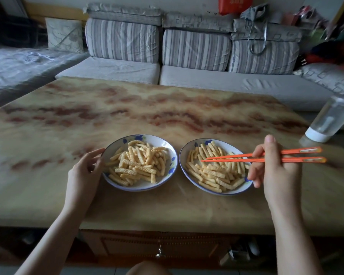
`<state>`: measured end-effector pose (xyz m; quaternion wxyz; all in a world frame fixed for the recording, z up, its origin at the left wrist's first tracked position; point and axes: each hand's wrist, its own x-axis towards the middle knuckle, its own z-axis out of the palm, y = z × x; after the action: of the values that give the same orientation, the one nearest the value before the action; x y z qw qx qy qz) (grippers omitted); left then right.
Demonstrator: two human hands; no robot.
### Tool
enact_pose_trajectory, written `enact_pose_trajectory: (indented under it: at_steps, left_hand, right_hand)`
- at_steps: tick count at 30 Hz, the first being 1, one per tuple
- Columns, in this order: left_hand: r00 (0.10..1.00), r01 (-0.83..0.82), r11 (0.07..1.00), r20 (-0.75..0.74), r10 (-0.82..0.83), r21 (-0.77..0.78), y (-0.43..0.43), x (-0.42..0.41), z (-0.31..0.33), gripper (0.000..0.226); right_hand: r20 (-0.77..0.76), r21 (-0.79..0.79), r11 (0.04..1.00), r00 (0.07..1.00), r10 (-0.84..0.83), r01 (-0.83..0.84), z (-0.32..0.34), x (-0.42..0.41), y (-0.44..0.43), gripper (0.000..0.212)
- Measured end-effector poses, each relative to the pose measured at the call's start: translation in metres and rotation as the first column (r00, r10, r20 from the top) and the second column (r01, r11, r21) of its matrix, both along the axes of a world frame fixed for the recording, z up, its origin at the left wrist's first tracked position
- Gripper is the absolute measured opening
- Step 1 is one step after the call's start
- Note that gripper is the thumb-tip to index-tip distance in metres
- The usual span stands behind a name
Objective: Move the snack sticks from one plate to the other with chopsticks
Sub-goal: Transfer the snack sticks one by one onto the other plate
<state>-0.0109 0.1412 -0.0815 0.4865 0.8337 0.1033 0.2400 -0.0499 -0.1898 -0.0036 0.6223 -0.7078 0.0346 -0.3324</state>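
Grips orange chopsticks [226,160] in the right hand [274,169] at lower right, tips (a little apart) over the right plate [229,148]; holds the rim of the left plate [168,148] with the left hand [83,169], centre-left; snack sticks [139,163] heaped on both.

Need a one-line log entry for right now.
right hand: holds chopsticks, tips over right plate | left hand: holds left plate rim | sticks: on both plates

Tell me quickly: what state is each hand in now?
Left hand: holds the rim of the left plate.
Right hand: holds the chopsticks, tips above the right plate, nothing pinched.
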Motion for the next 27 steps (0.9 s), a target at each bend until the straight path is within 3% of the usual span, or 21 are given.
enact_pose_trajectory:
  at_steps: [17, 23, 27]
  left_hand:
    - [1.000, 0.005, 1.000, -0.004, -0.005, -0.014, 0.001, 0.001, -0.002, 0.030]
    - [1.000, 0.006, 1.000, -0.005, -0.006, -0.010, 0.002, 0.001, -0.002, 0.030]
    - [1.000, 0.001, 1.000, -0.001, -0.001, -0.003, 0.002, 0.002, -0.003, 0.030]
  right_hand:
    - [-0.046, -0.019, 1.000, 0.999, -0.009, 0.008, -0.003, 0.002, 0.011, 0.044]
    - [0.006, 0.118, 0.989, 0.996, -0.086, 0.085, 0.002, 0.000, 0.013, 0.045]
    - [0.057, 0.240, 0.970, 0.997, -0.054, 0.039, 0.007, -0.001, 0.022, 0.042]
